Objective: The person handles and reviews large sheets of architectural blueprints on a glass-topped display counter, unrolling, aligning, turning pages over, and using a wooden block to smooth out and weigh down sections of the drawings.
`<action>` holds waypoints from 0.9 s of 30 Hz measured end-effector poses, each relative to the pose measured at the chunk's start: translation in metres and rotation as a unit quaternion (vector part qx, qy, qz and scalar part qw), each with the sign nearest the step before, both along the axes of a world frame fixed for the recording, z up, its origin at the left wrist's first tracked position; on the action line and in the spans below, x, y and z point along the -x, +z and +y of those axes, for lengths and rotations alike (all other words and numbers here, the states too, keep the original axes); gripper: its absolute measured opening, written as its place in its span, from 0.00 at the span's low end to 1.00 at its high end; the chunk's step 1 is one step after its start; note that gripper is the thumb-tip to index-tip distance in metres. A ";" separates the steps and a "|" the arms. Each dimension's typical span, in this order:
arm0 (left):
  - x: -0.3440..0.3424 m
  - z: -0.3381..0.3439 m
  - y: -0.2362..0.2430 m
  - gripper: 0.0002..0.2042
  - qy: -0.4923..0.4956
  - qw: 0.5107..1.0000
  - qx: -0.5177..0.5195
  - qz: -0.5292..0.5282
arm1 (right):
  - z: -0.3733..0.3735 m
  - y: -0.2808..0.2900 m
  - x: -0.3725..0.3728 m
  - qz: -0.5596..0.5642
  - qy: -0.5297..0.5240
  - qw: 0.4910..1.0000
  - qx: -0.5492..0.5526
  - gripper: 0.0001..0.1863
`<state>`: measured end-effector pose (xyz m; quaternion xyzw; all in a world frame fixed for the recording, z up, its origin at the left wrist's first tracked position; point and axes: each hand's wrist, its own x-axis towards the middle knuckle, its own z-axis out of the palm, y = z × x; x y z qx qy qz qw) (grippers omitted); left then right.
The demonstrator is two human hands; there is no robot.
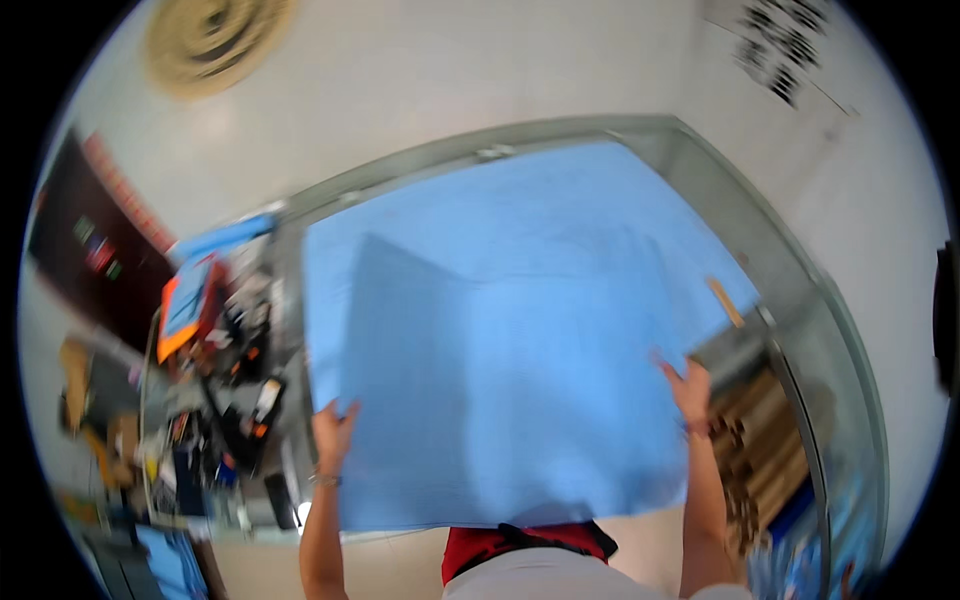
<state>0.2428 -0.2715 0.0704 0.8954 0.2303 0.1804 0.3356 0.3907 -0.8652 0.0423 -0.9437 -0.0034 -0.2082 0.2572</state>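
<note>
A large light blue sheet (560,370), cloth-like and faintly creased, spans the space between my hands. Its near edge hangs by my waist, past the table's front. My left hand (333,436) grips the left edge, thumb on top. On the right edge is my right hand (689,392), thumb over the sheet and the other fingers partly hidden. Under and beyond it, more light blue material (500,200) covers the table; blur and shading leave the border between the two layers unclear.
A glass-topped table (800,270) carries the blue material. A small tan strip (725,302) lies by its right corner. At left, a cluttered side surface holds an orange-and-blue packet (185,310) and a dark phone-like object (280,500). Brown rolls or boards (765,430) show below right.
</note>
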 end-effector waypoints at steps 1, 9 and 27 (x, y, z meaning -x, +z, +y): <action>0.013 -0.007 0.012 0.14 0.000 0.997 -0.074 0.020 | 0.020 0.012 0.007 0.005 0.058 0.996 -0.073 0.13; 0.070 -0.055 0.055 0.21 0.006 0.990 -0.120 -0.081 | 0.025 0.049 0.005 0.012 0.159 0.941 -0.297 0.14; 0.460 -0.330 0.101 0.12 0.535 0.839 -0.035 -0.098 | 0.210 0.157 0.070 0.186 0.601 0.740 -0.239 0.13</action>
